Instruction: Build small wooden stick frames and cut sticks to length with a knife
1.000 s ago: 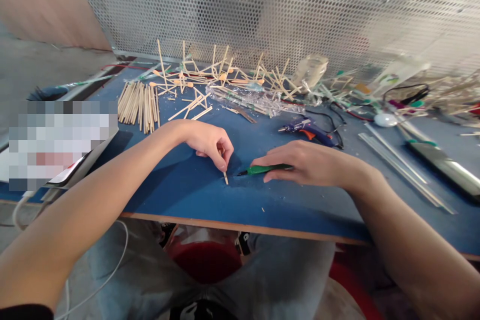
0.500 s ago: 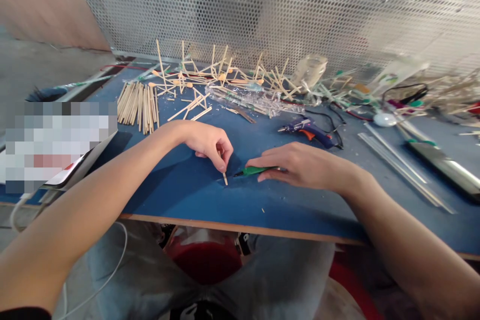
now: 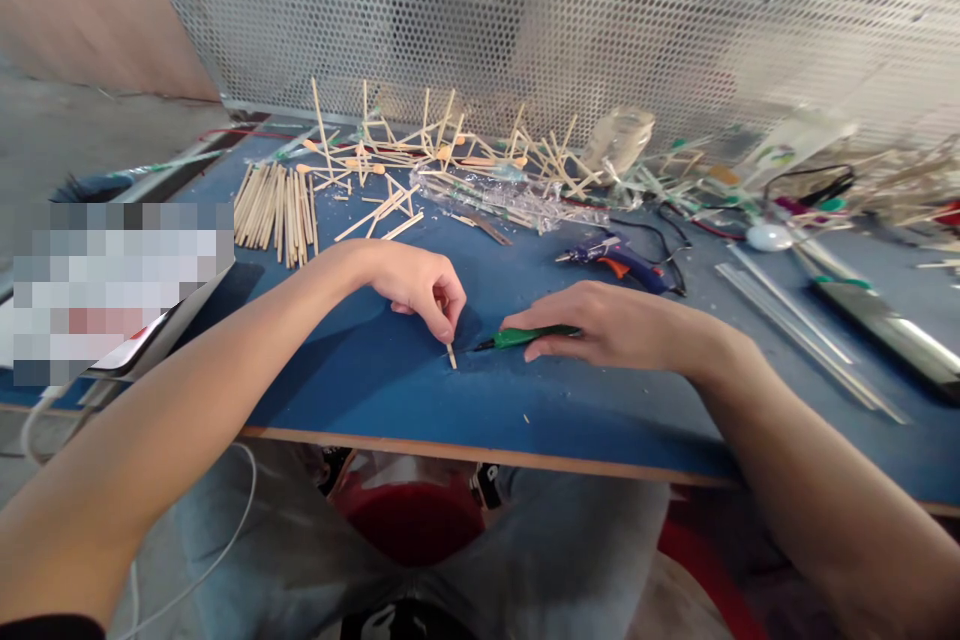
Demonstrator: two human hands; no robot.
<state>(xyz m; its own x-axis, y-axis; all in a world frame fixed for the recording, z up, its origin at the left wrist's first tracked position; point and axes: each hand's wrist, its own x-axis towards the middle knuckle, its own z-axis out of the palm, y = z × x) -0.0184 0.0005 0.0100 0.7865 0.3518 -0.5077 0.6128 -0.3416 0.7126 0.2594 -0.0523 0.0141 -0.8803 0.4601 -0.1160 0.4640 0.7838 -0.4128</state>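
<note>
My left hand (image 3: pixel 424 290) pinches a short wooden stick (image 3: pixel 451 357), whose lower end points down at the blue tabletop (image 3: pixel 390 375). Most of the stick is hidden behind the fingers. To its right, my right hand (image 3: pixel 585 325) is closed on a green-handled craft knife (image 3: pixel 525 336). The knife's dark tip aims left at the stick, with a small gap between them; its thin blade is hard to make out. A tiny wooden chip (image 3: pixel 526 418) lies near the table's front edge.
Behind my left forearm lies a bundle of wooden sticks (image 3: pixel 277 210). Stick structures (image 3: pixel 442 145) line the back by a perforated metal screen (image 3: pixel 337 10). A blue glue gun (image 3: pixel 619 260) rests beyond my right hand; clear glue sticks (image 3: pixel 802 340) lie right. A pixelated device stands left.
My right hand and the craft knife have shifted slightly right, away from the stick. My left hand has barely moved and still pinches the stick.
</note>
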